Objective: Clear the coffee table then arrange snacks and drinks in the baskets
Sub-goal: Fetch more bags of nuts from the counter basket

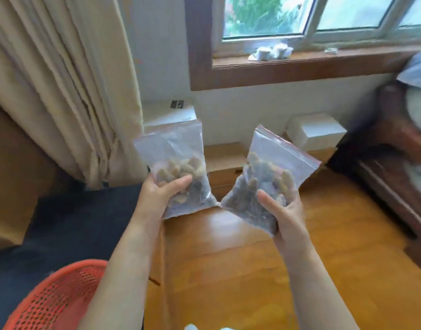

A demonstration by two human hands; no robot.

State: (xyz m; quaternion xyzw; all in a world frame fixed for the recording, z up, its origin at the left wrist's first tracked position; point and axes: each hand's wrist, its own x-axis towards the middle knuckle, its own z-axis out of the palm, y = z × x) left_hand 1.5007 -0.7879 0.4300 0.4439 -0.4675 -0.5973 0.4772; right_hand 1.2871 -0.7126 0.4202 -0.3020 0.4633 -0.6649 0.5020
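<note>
Looking down through the head camera, I see both forearms bare from the bottom edge of the frame up to the wrists, no sleeve showing on either. The left hand [160, 194] wears no ring, watch or glove that I can make out. The same goes for the right hand [284, 214]: plain, uncovered fingers, short nails, wrist unadorned. The picture is a bit soft, so finer marks escape me.

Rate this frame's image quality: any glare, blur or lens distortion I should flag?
Head view: daylight from the window puts a glare patch on the wooden table; wide-angle bending curves the sill and curtain; right-edge furniture is smeared; the two snack bags and both hands are soft but readable.
</note>
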